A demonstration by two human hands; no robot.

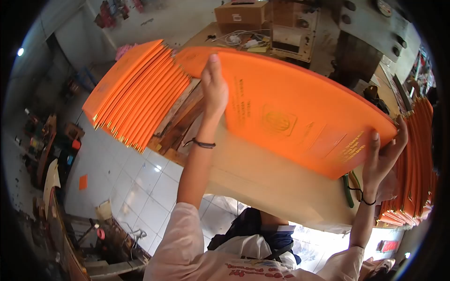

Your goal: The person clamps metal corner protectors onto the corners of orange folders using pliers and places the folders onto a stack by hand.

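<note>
A wide orange folder (300, 122) with gold lettering and a round emblem stands tilted in front of me, above the table. My left hand (215, 89) grips it toward its left side, and part of the folder extends past that hand. At the lower right corner, my right hand (385, 152) holds the edge, thumb on the front and fingers around the back. Left of my left hand lies a fanned stack of orange folders (136, 93) with gold metal corners. Another stack of orange folders (415, 164) sits beyond my right hand.
Green-handled pliers (348, 191) rest on the tan tabletop (262, 173) near my right wrist. A cardboard box (241, 15), white cables (243, 37) and a machine (293, 33) are at the back. Tools and clutter line the left side of the tiled floor (131, 187).
</note>
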